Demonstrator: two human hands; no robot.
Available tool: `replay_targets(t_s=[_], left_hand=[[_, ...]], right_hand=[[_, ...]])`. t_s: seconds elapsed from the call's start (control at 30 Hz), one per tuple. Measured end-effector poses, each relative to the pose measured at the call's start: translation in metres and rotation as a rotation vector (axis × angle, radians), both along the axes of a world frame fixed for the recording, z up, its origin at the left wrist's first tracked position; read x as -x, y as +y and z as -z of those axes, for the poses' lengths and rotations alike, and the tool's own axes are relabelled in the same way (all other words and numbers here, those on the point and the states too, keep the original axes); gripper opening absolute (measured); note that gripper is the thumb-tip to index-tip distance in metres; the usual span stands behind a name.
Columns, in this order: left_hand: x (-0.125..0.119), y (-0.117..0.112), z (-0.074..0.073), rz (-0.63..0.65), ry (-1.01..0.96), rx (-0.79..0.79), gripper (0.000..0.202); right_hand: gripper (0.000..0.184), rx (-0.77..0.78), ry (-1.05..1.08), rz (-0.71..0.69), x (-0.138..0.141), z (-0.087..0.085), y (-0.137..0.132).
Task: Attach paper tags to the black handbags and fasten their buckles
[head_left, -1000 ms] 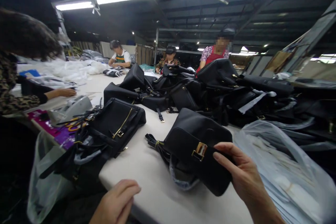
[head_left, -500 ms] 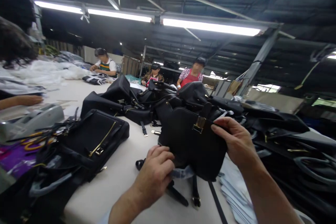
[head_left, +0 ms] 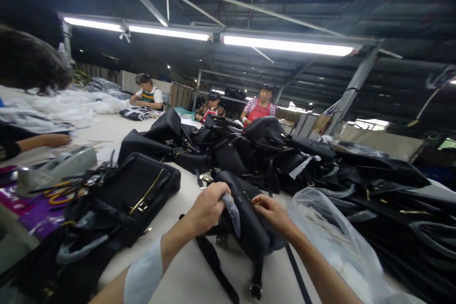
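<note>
A black handbag (head_left: 249,221) stands tilted on the pale table in front of me, its dangling straps (head_left: 217,266) lying toward me. My left hand (head_left: 208,206) is closed around its carry handle (head_left: 232,213), which is wrapped in clear plastic. On the bag's right side, my right hand (head_left: 272,213) pinches the upper edge near the flap, fingertips partly hidden. The flap's front with the gold buckle is turned out of sight. Right of that hand lies a clear plastic bag (head_left: 335,228) with pale sheets under it.
More black bags are heaped across the middle (head_left: 231,154) and right (head_left: 388,209). At left lies another black bag (head_left: 131,190) with a gold zip, near yellow-handled scissors (head_left: 62,194) and a grey tape dispenser (head_left: 59,168). A co-worker's hand (head_left: 55,140) rests beyond; several people work behind.
The bag has been turned and lowered, so its buckled flap no longer faces me. My left hand has moved up onto the handle; my right hand has come down and left. The clear plastic bag now shows.
</note>
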State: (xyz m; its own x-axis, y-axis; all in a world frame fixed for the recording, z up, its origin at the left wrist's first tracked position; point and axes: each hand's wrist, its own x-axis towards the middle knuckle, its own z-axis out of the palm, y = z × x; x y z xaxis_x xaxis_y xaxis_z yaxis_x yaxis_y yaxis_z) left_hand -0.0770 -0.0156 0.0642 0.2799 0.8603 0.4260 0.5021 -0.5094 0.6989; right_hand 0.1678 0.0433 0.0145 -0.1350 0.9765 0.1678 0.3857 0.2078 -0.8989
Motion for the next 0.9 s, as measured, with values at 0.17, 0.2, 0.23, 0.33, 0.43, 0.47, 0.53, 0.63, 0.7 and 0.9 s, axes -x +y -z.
replay_targets(t_s=[0.17,0.2,0.23,0.33,0.43,0.47,0.53,0.63,0.7,0.9], left_hand=[[-0.002,0.022,-0.024,-0.136,-0.013,0.019,0.024],[-0.005,0.023,-0.029,-0.15,-0.003,0.02,0.024],[-0.009,0.022,-0.034,-0.161,0.011,0.022,0.023],[-0.02,0.015,-0.045,-0.172,0.059,0.031,0.022],[-0.027,0.007,-0.05,-0.157,0.096,0.032,0.022],[-0.028,0.006,-0.052,-0.146,0.104,0.027,0.021],[-0.028,0.006,-0.057,-0.126,0.112,0.011,0.019],[-0.024,0.013,-0.07,-0.129,0.096,-0.015,0.015],[-0.02,0.02,-0.079,-0.138,0.061,-0.031,0.012],[-0.007,0.026,-0.065,-0.072,-0.042,-0.003,0.01]], right_hand=[[0.055,-0.139,0.156,-0.041,-0.01,-0.039,-0.043],[0.064,-0.2,0.154,-0.066,-0.009,-0.04,-0.056],[0.076,-0.271,0.092,-0.075,-0.005,-0.037,-0.069],[0.106,-0.413,-0.254,0.102,0.009,-0.012,-0.092],[0.091,-0.503,-0.365,0.315,0.016,0.008,-0.085],[0.08,-0.514,-0.36,0.316,0.015,0.007,-0.077],[0.057,-0.51,-0.34,0.263,0.01,-0.003,-0.06],[0.035,-0.468,-0.307,0.201,0.006,-0.032,-0.036],[0.034,-0.466,-0.253,0.2,0.009,-0.046,-0.025],[0.07,-0.483,-0.243,0.073,0.022,-0.033,-0.015]])
